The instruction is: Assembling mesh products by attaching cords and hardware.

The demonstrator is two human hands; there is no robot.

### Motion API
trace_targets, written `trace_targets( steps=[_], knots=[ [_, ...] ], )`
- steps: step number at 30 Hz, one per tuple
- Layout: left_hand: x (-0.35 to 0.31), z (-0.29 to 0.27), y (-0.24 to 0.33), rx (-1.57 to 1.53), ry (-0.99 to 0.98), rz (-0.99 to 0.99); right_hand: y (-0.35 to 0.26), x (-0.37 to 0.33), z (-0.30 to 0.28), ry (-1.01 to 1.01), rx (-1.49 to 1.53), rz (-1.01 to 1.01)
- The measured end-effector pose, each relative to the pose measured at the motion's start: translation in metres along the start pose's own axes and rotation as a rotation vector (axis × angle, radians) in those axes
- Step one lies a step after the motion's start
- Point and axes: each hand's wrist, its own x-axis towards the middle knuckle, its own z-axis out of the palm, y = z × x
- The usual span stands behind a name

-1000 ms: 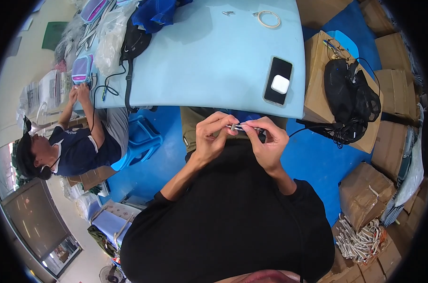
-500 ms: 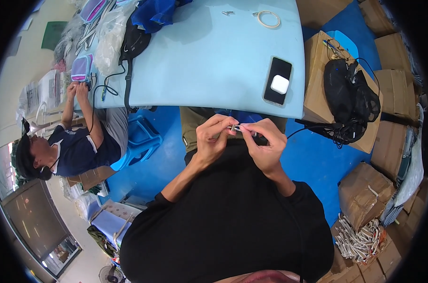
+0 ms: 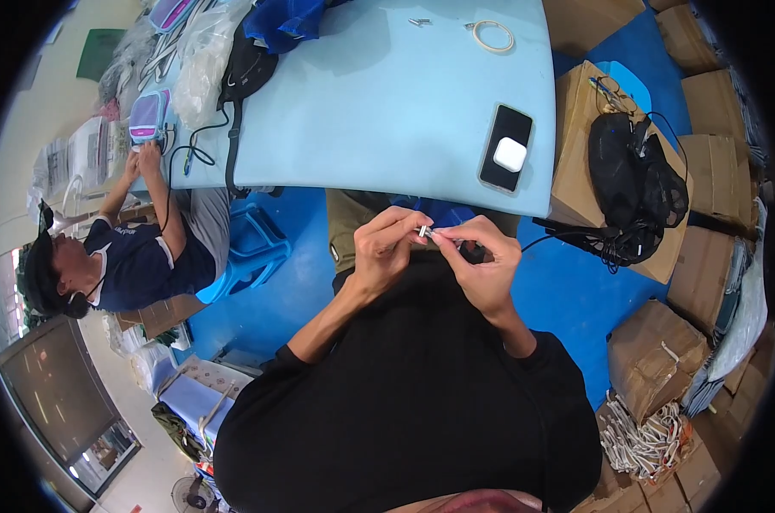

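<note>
Just beyond the table's near edge, over my lap, both hands meet at a small silvery metal piece. My left hand pinches it between thumb and fingertips. From the other side, my right hand closes its thumb and index finger on the same piece. Its exact kind is too small to make out, and the fingers partly cover it. Behind the hands, dark blue fabric lies over my lap.
On the light blue table lie a phone with a white case on it, a tape ring and small metal pieces. A co-worker handles a purple pouch at left. Cardboard boxes line the right.
The metal piece between my fingertips has turned a little and shows more of its bright side. My hands stay close together in nearly the same place. The whole view has shifted slightly.
</note>
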Motion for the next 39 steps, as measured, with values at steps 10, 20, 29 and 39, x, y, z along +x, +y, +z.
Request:
trace_targets(
  steps=[10, 20, 29, 39],
  knots=[
    [-0.003, -0.002, -0.003, -0.033, -0.068, 0.005, 0.012, -0.004, 0.001, -0.060, 0.167, 0.173],
    [-0.006, -0.001, -0.003, -0.057, -0.048, -0.022, 0.018, -0.004, 0.005, -0.097, 0.373, 0.281],
    [0.002, -0.003, -0.006, -0.046, -0.084, -0.037, 0.031, 0.000, 0.002, -0.088, 0.331, 0.299],
    [-0.009, 0.006, -0.014, -0.508, -0.030, -0.179, 0.034, 0.000, -0.001, -0.162, 0.660, 0.512]
  ],
)
